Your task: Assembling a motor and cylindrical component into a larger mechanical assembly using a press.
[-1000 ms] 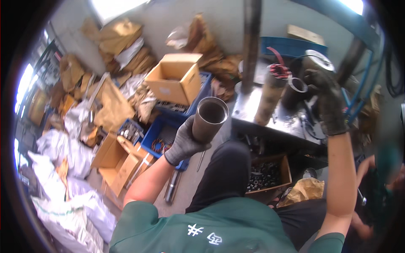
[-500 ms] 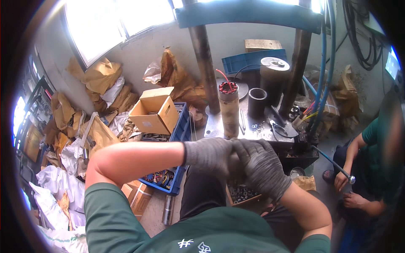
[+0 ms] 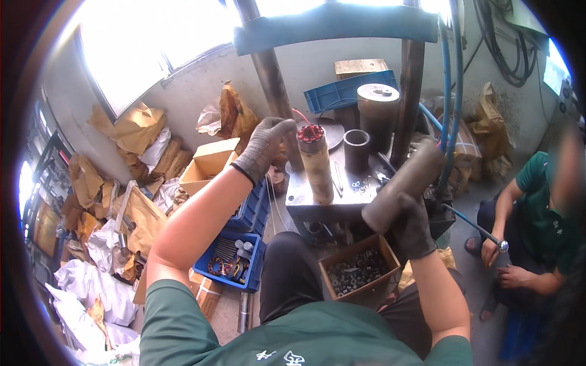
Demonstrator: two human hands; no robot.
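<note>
My left hand [image 3: 268, 141], in a grey glove, is raised beside the top of an upright stator [image 3: 315, 168]. Its fingers reach toward the rim, loosely bent and apart, with nothing visible in them. Red windings and a red wire [image 3: 309, 122] show at the stator's upper end. In my right hand [image 3: 416, 229], also gloved, a dark grey metal cylinder [image 3: 406, 186] is gripped from below, tilted up to the right and slightly blurred. It hangs over the near right part of the metal press table [image 3: 299, 194]. A short dark tube [image 3: 356, 152] stands behind it.
Two press columns [image 3: 408, 91] and a blue crossbeam [image 3: 336, 27] frame the table. A wooden box of nuts [image 3: 332, 287] sits between my knees. Blue crates [image 3: 229, 283] and paper sacks lie left. At right, a person [image 3: 537, 232] sits near a blue hose-like rod [image 3: 473, 226].
My hands, together in front of the table earlier, have parted. The left has gone up and left to the stator; the right has swung right with the metal cylinder, now plainly visible.
</note>
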